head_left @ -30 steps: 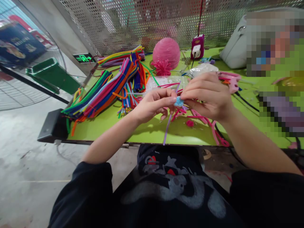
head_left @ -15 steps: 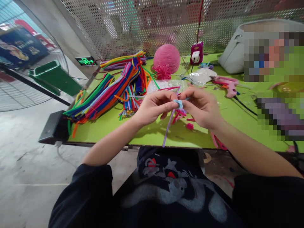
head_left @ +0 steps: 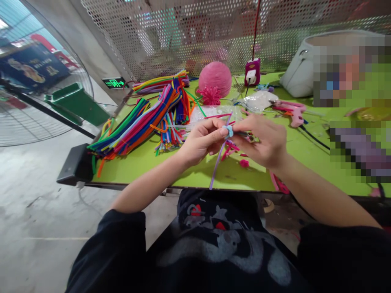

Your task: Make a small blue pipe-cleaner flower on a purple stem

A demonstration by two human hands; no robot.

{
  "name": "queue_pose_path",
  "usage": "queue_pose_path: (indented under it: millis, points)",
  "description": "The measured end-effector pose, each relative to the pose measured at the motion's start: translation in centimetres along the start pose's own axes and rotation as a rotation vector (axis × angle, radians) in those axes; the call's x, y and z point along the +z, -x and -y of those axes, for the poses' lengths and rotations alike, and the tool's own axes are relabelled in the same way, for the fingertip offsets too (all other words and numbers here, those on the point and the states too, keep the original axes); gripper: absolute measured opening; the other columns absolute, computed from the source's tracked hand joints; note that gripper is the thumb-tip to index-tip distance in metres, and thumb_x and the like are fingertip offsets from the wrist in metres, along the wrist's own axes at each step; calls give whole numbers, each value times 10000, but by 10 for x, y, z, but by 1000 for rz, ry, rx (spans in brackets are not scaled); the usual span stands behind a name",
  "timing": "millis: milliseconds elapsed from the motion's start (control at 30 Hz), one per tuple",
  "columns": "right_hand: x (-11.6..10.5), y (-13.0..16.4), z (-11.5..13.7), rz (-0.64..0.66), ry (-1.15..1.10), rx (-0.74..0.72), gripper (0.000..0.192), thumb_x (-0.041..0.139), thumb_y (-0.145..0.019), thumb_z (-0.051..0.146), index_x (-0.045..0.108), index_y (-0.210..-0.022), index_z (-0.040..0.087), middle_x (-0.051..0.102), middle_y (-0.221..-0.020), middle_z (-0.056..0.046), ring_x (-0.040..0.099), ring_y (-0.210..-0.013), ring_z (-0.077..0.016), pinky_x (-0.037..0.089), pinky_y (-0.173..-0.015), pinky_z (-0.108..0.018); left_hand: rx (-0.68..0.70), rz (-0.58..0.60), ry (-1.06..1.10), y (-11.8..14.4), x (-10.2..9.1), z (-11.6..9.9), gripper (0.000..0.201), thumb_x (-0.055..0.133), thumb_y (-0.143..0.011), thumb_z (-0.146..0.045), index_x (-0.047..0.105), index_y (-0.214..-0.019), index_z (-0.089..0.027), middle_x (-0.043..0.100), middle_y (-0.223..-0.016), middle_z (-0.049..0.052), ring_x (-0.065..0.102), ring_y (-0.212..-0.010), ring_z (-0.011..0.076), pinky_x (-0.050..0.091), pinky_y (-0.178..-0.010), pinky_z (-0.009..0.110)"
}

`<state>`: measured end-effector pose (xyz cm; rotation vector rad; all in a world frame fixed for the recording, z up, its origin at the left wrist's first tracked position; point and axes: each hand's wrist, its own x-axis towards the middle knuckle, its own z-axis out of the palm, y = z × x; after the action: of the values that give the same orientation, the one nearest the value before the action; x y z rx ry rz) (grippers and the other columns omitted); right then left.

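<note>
Between my hands is a small light-blue piece of bent fuzzy pipe cleaner (head_left: pixel 229 130), looped into a flower-like shape. My left hand (head_left: pixel 202 140) pinches its left side between thumb and fingers. From the right, the fingertips of my right hand (head_left: pixel 265 140) are closed at its other edge, and the thumb is partly hidden. Below them a purple pipe cleaner (head_left: pixel 216 167) reaches across to the table's front edge. Pink pipe-cleaner scraps (head_left: pixel 227 151) and a small pink curl (head_left: pixel 244 163) lie under my hands.
Bundles of coloured pipe cleaners (head_left: pixel 143 122) are at the left. A pink ball (head_left: pixel 215 79) with a pink pompom (head_left: pixel 210 96) stands behind. At the right lie a pink glue gun (head_left: pixel 295 112), with its cord, and a grey basket (head_left: pixel 297 69). A fan (head_left: pixel 45 77) stands far left.
My right hand has shifted its fingers on the light-blue piece, and the piece shows more of its looped shape. My left hand keeps its pinch. The camera view has shifted slightly.
</note>
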<state>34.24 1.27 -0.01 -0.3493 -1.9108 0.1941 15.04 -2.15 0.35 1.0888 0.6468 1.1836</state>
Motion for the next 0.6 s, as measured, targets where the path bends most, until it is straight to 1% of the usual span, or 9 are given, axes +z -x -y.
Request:
queue_pose_path:
  millis: [100,200,267,333,400,467,533,600]
  points:
    - [5,3,5,-37,-7,62,95,744,-1027,335,771,-936,328,830,-880,-22,748,-768,-227,582,-743,-403,1,-6,25,1,4,3,559,1033,-691,-544,615,-844,-205,522,-621,-91,378,-437,14,241,-359,157]
    - [9,6,13,-63,-77,162,90,766,-1021,329,773,-932,324,825,-866,-11,735,-738,-207,565,-692,-371,44,-5,53,2,5,4,541,1042,-694,-500,616,-834,-198,555,-636,-89,355,-414,0,244,-359,161]
    - [9,5,15,-54,-132,217,54,773,-1019,321,785,-966,323,831,-885,-7,741,-754,-202,574,-705,-364,80,-9,56,1,6,4,513,1028,-727,-487,619,-834,-197,568,-642,-84,363,-408,-2,259,-363,162]
    - [8,3,14,-31,-168,257,35,764,-1026,335,797,-1021,322,846,-947,-14,759,-806,-211,600,-761,-379,114,-19,34,1,5,2,492,1004,-766,-504,624,-842,-200,564,-643,-80,391,-421,4,283,-373,160]
    - [5,1,13,-1,-155,270,66,746,-1037,358,802,-1044,324,853,-993,-24,773,-854,-228,618,-813,-405,140,-17,-8,1,3,1,480,988,-788,-519,631,-852,-204,572,-649,-75,432,-435,13,322,-388,163]
    - [3,0,13,8,-127,259,75,738,-1038,366,802,-1024,328,853,-994,-27,779,-869,-237,622,-833,-421,159,-3,-54,1,0,0,459,982,-799,-514,649,-867,-206,597,-669,-67,476,-451,22,361,-399,171]
    - [2,-1,14,3,-133,266,66,744,-1031,361,799,-1009,331,850,-980,-21,777,-860,-236,618,-822,-422,194,4,-108,2,-2,1,431,976,-809,-513,685,-901,-208,627,-690,-56,509,-467,31,374,-399,179]
    - [2,0,17,-7,-159,279,62,744,-1025,341,794,-992,326,845,-966,-12,771,-846,-231,610,-810,-422,249,-13,-167,3,-3,2,419,972,-811,-524,721,-930,-210,666,-730,-42,501,-476,28,365,-395,182]
